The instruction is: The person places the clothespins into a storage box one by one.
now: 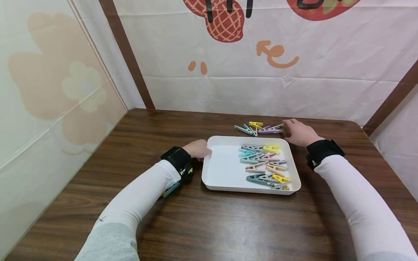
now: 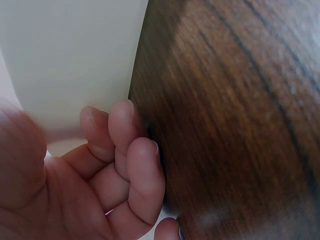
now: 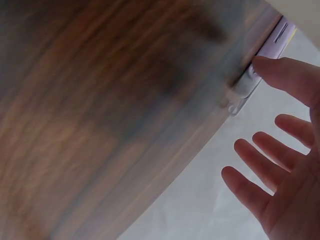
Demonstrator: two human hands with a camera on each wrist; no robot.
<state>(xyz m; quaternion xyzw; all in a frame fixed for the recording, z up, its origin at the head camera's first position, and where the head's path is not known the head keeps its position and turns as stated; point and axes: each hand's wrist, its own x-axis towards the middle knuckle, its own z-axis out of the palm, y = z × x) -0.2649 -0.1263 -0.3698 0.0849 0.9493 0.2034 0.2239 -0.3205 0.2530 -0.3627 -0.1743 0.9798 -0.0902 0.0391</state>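
My left hand (image 1: pixel 197 149) grips the left rim of a white rectangular tray (image 1: pixel 222 187), its fingers curled against the tray's outer wall in the left wrist view. On the right half of the tray lie several clothespins (image 1: pixel 258 158) in grey, blue, green, pink and yellow. Beyond the tray's far right corner is my right hand (image 1: pixel 300 132), fingers spread. Its thumb overlaps the end of a purple clothespin (image 3: pixel 274 42) in the right wrist view. Beside that one on the table lie a yellow clothespin (image 1: pixel 256 124) and a green clothespin (image 1: pixel 244 129).
The tray stands on a dark brown wooden table (image 1: pixel 209 224). A white printed curtain (image 1: pixel 209 90) hangs behind the table's far edge, and a pale flowered sheet (image 1: pixel 49 108) hangs at the left. Under my left forearm shows a teal object (image 1: pixel 171 189).
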